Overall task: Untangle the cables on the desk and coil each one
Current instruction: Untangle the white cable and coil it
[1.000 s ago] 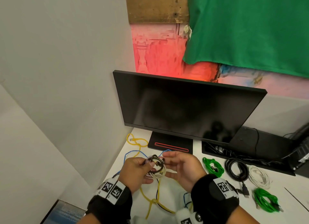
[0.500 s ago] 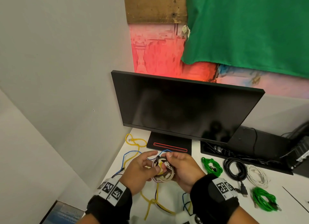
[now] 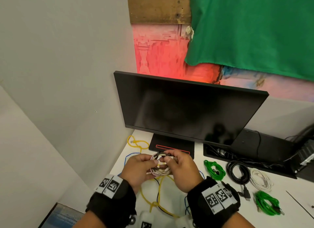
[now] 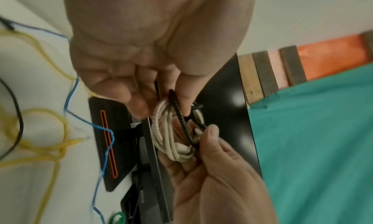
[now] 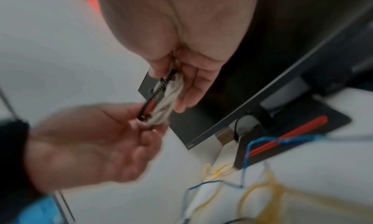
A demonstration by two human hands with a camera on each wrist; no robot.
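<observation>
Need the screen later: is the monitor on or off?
Off: the monitor screen is uniformly black, showing only faint reflections.

Count on the table [image 3: 195,153]: two green cable coils [image 3: 214,169] [image 3: 267,204], one black coil [image 3: 237,172], one white coil [image 3: 260,180]. Loose cables: one yellow [image 3: 136,143], one blue [image 3: 126,157], one thin black [image 3: 158,190]. One mixed bundle [image 3: 160,165] held in two hands [image 3: 139,170] [image 3: 184,171]. One monitor [image 3: 186,108].
</observation>
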